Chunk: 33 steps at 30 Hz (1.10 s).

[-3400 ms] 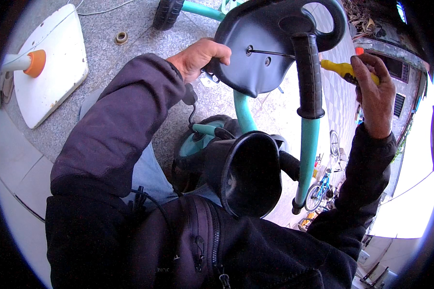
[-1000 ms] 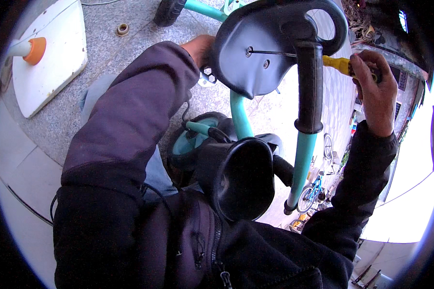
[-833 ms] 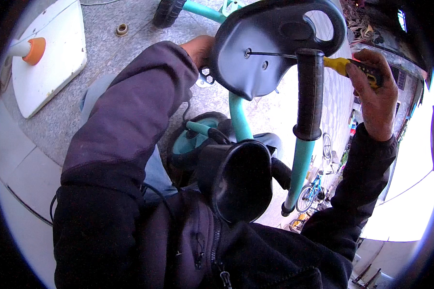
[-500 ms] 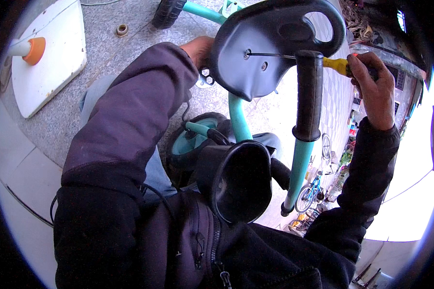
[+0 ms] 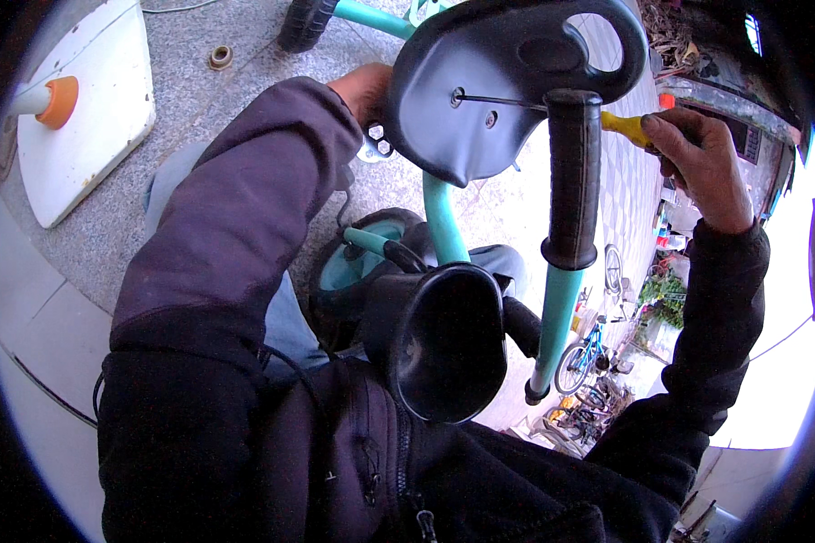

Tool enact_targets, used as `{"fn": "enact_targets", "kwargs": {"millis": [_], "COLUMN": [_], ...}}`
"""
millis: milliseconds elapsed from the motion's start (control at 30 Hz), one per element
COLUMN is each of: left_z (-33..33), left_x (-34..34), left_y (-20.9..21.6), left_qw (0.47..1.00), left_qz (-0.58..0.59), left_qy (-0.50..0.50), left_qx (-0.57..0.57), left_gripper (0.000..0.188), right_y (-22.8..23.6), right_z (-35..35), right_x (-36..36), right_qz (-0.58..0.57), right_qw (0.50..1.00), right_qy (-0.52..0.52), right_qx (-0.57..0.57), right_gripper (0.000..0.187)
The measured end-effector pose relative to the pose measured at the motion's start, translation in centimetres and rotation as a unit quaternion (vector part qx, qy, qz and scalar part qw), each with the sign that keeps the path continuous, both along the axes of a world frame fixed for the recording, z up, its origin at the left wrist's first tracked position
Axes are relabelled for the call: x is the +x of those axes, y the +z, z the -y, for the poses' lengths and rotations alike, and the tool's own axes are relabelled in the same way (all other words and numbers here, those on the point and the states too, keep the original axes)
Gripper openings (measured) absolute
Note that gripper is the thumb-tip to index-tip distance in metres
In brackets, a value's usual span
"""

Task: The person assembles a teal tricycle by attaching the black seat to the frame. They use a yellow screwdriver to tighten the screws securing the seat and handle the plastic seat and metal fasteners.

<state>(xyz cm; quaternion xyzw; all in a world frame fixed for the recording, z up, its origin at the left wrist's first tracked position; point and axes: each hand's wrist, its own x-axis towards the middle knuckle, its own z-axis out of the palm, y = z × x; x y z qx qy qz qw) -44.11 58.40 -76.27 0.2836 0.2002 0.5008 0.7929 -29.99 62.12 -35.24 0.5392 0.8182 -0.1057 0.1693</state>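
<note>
A black moulded seat (image 5: 466,136) with a cut-out handle is part of a turquoise child's tricycle, turned on its side in front of me. My right hand (image 5: 702,158) grips the yellow handle of a screwdriver (image 5: 620,127). Its thin shaft passes behind the black handlebar grip (image 5: 572,181), and the tip meets the left of two screw holes in the seat. Beside the seat's left edge is my left hand (image 5: 367,90); its fingers are hidden behind the seat. Near my chest sits a black plastic bucket (image 5: 448,344).
A wheel with a turquoise hub (image 5: 358,258) stands below the seat, and a black tyre (image 5: 306,23) lies at the top. On the floor are a small brass-coloured ring (image 5: 220,58) and a white board (image 5: 86,118). A blue bicycle (image 5: 581,360) stands far right.
My right hand has changed its hold on the screwdriver handle, its wrist shifting outward to the right. The screwdriver tip stays at the same seat hole. The whole view has shifted slightly.
</note>
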Motion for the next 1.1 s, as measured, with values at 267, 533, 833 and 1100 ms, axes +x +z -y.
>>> {"fn": "enact_targets", "kwargs": {"millis": [267, 533, 833, 1100], "left_z": [0.6, -0.3, 1.1, -0.8], "left_x": [0.3, 0.3, -0.4, 1.3], "left_y": [1.3, 0.1, 3.6, 0.1], "left_qw": [0.997, 0.996, 0.996, 0.996], "left_qz": [-0.03, 0.024, -0.038, 0.038], "left_qy": [0.064, 0.004, 0.023, 0.048], "left_qx": [-0.035, -0.087, -0.072, -0.071], "left_gripper": [0.026, 0.024, 0.024, 0.026], "right_y": [-0.5, 0.5, -0.3, -0.5], "right_z": [3.5, 1.2, 3.4, 2.0], "right_x": [-1.9, -1.5, -1.6, -1.1], "right_qz": [-0.036, 0.069, 0.019, 0.065], "right_qw": [0.913, 0.993, 0.923, 0.993], "right_qy": [0.382, -0.072, 0.361, -0.081], "right_qx": [0.139, -0.054, 0.131, 0.058], "right_gripper": [0.024, 0.032, 0.036, 0.044]}}
